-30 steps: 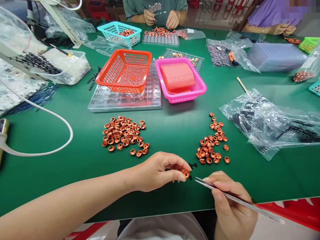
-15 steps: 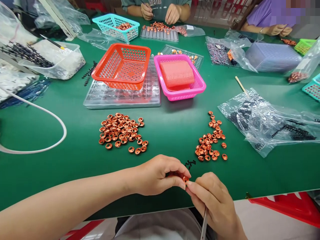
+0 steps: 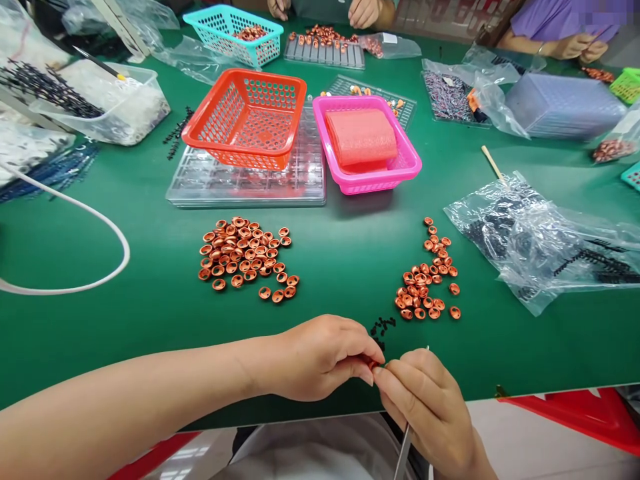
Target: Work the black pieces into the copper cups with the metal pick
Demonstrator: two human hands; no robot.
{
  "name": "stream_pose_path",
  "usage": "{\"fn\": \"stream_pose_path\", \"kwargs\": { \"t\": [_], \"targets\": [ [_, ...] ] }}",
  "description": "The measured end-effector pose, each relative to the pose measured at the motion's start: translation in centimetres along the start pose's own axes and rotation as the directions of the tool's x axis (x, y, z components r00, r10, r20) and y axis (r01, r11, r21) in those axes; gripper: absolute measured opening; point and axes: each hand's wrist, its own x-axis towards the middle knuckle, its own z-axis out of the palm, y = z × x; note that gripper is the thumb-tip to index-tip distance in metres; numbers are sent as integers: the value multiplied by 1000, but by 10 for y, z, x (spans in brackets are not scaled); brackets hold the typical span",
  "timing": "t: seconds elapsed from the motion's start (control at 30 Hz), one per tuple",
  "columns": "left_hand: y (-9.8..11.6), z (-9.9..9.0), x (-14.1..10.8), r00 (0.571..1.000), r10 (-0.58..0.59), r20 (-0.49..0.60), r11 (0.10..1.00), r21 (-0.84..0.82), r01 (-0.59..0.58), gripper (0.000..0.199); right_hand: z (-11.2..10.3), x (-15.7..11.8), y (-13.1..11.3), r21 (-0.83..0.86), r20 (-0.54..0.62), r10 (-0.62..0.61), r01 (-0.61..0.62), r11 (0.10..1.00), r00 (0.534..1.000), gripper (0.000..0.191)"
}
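Observation:
My left hand (image 3: pixel 325 360) is closed in a pinch on a small copper-coloured cup-like part with a hole (image 3: pixel 371 364), mostly hidden by the fingers. Against the same part press the fingertips of my right hand (image 3: pixel 430 407). A slim metal tool (image 3: pixel 403 453) runs through the closed right hand, its thin tip showing above the knuckles. Just beyond my fingers lie tiny black pieces (image 3: pixel 383 327). Similar copper parts form a larger pile (image 3: pixel 240 250) to the left and a smaller pile (image 3: pixel 420 290) to the right.
An orange basket (image 3: pixel 245 157) stands on clear trays (image 3: pixel 200 193), beside a pink basket (image 3: pixel 350 183) holding red foam. Plastic bags with black parts (image 3: pixel 545 240) lie right. A white cable (image 3: pixel 115 240) loops at left. Co-workers' hands (image 3: pixel 364 12) are across the green table.
The copper part has turned and is more covered by my fingers. The metal tool's tip now shows above my right hand. The whole view has shifted slightly.

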Motion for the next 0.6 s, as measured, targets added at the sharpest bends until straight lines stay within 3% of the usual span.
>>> {"fn": "stream_pose_path", "kwargs": {
  "t": [0.6],
  "targets": [
    [-2, 6, -2, 1000, -3, -6, 1000, 16, 3, 16, 0, 9, -4, 24, 21, 11, -11, 1000, 1000, 27]
  ]
}}
